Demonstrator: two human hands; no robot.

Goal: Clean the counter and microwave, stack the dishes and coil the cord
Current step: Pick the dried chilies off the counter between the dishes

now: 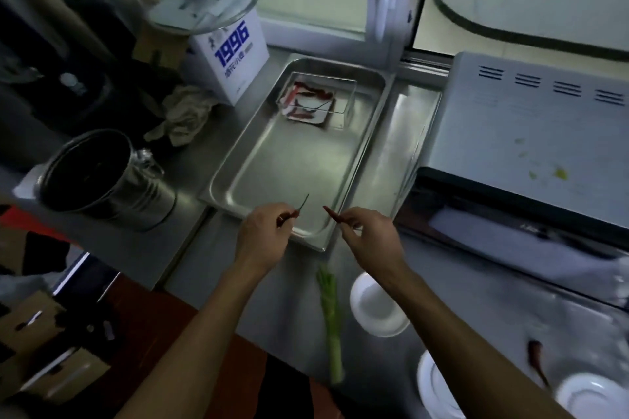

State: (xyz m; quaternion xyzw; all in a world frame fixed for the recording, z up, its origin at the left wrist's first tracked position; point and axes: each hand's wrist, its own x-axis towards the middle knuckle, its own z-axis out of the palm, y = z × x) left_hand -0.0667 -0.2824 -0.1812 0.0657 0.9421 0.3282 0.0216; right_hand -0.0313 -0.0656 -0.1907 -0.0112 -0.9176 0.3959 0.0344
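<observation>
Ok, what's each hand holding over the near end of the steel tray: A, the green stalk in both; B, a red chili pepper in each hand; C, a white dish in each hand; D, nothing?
B: the left hand pinches a red chili by its stem, and the right hand pinches another red chili, both above the steel tray.

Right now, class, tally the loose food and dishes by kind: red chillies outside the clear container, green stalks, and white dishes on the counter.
Red chillies: 3, one in the left hand, one in the right hand, one on the counter
Green stalks: 1
White dishes: 3
Total: 7
</observation>
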